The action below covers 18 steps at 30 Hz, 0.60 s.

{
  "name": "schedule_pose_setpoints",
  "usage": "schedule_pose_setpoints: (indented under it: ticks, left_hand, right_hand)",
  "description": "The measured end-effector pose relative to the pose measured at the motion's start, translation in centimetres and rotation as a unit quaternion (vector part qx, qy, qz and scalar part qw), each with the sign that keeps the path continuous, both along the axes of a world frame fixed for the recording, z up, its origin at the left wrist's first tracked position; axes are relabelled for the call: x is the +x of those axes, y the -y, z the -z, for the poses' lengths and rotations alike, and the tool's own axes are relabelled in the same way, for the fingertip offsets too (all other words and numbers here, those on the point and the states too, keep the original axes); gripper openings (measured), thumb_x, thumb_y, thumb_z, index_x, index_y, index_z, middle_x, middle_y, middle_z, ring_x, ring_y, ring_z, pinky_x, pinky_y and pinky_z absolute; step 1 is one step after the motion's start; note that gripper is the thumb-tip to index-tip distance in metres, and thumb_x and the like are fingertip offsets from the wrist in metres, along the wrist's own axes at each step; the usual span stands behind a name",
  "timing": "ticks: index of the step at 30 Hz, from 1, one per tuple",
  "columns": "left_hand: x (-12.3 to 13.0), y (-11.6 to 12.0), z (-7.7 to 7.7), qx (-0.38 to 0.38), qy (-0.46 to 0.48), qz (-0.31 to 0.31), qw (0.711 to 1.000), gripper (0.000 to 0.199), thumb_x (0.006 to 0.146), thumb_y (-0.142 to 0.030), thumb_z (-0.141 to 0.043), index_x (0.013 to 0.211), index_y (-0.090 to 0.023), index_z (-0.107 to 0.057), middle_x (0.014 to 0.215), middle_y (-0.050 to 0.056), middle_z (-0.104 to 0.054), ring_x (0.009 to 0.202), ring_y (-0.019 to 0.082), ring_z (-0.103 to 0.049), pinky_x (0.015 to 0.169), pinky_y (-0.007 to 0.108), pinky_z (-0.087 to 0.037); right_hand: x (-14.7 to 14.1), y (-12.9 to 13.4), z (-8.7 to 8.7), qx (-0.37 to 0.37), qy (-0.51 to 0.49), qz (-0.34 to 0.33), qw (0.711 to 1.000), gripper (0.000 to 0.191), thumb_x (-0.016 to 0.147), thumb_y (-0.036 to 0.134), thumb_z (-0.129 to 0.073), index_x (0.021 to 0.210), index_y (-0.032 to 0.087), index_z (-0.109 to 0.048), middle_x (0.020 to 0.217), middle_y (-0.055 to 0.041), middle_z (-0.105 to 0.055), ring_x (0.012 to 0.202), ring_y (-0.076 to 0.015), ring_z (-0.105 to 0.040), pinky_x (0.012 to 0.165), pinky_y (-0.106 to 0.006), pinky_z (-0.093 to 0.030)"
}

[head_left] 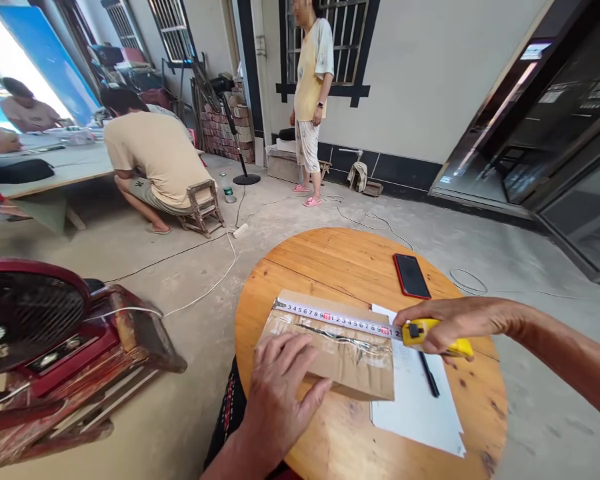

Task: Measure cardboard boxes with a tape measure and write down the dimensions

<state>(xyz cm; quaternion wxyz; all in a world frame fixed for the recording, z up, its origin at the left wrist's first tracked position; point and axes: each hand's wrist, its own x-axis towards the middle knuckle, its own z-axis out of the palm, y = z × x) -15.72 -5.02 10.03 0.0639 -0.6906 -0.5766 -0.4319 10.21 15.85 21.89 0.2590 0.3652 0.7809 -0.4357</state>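
Note:
A cardboard box (365, 383) lies on the round wooden table (320, 257), its top seam covered with clear tape. My left hand (283, 387) rests on the box's near left part, fingers spread. In my right hand (450, 323) is a yellow tape measure (416, 331), held just beyond the box's right end. Its white blade (350, 323) stretches along the far side of the box top, the metal hook at the left edge. Partly under the box are white paper sheets (415, 413), with a black pen (430, 375) on them.
A phone (411, 275) with a red edge lies toward the table's far right. At left, a dark red fan (35, 320) sits on a wooden chair. Cables (200, 300) cross the floor. One person (310, 93) stands by the wall; others sit around a low table (80, 160).

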Motion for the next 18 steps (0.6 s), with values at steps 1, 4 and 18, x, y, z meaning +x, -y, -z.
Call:
schedule_pose_setpoints:
  ticks: [1, 4, 18]
  left_hand:
    - [-0.01, 0.02, 0.07, -0.001, 0.001, 0.001, 1.0, 0.018, 0.087, -0.025, -0.066, 0.104, -0.02, -0.065, 0.109, 0.006, -0.072, 0.102, 0.027, -0.06, 0.092, 0.045, -0.045]
    - [-0.06, 0.09, 0.23, -0.005, -0.002, 0.005, 1.0, 0.019, 0.087, -0.023, -0.066, 0.106, -0.02, -0.065, 0.111, 0.007, -0.071, 0.104, 0.028, -0.06, 0.092, 0.046, -0.044]
    - [-0.12, 0.15, 0.31, 0.01, -0.025, 0.002, 1.0, 0.018, 0.088, -0.025, -0.066, 0.106, -0.02, -0.064, 0.11, 0.008, -0.072, 0.103, 0.028, -0.062, 0.093, 0.046, -0.044]
  right_hand:
    - [0.04, -0.01, -0.02, 0.005, 0.012, 0.005, 1.0, 0.062, 0.071, 0.047, -0.069, 0.131, 0.03, -0.061, 0.123, -0.0076, -0.063, 0.114, -0.0388, -0.057, 0.093, -0.048, -0.047]
    - [0.06, 0.1, -0.12, 0.0, 0.027, 0.01, 1.0, 0.062, 0.071, 0.048, -0.07, 0.13, 0.031, -0.061, 0.127, -0.0064, -0.061, 0.119, -0.038, -0.054, 0.096, -0.047, -0.045]
    - [-0.43, 0.94, -0.94, -0.004, 0.039, 0.02, 0.999, 0.065, 0.07, 0.049, -0.07, 0.131, 0.03, -0.06, 0.126, -0.0074, -0.058, 0.117, -0.0355, -0.055, 0.094, -0.046, -0.045]
